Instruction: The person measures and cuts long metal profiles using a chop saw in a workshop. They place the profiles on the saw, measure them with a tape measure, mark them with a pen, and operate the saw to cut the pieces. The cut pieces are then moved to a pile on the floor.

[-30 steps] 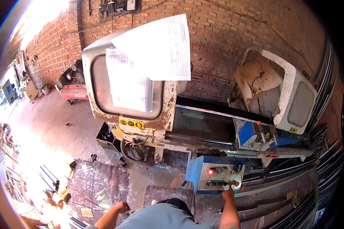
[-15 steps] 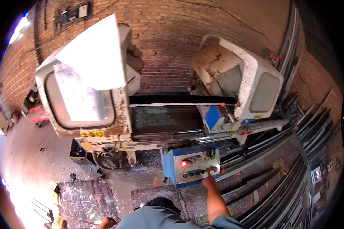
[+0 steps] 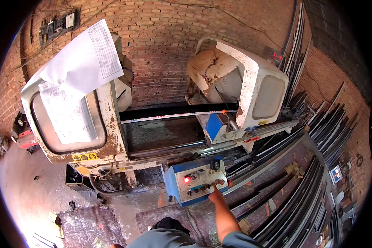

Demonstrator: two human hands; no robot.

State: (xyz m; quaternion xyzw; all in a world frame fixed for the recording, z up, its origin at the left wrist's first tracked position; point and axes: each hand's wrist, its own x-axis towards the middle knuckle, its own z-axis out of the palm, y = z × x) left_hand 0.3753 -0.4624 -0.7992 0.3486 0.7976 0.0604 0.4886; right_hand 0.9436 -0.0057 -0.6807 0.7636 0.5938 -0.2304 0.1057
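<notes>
My right hand (image 3: 213, 194) reaches to the blue and light-faced control box (image 3: 199, 175), with a finger stretched to the buttons at its lower right. It grasps nothing that I can see. A red lamp (image 3: 187, 180) glows on the panel, beside knobs and a row of small switches. Only a sliver of my left hand (image 3: 116, 246) shows at the lower edge; its fingers are hidden. Behind the box stands a worn white two-headed cutting machine. A long profile bar (image 3: 169, 116) spans between its left head (image 3: 111, 124) and right head (image 3: 273, 97).
Paper sheets (image 3: 84, 62) hang over the left head. A lever with an orange knob (image 3: 224, 112) stands by a blue block near the right head. Many long dark profiles (image 3: 293, 202) lie on the floor at right. A red digital display (image 3: 275, 54) hangs behind.
My view has shifted, so the machine sits further left and tilted. My right hand stays at the panel's buttons. My left hand has almost left the view at the lower edge.
</notes>
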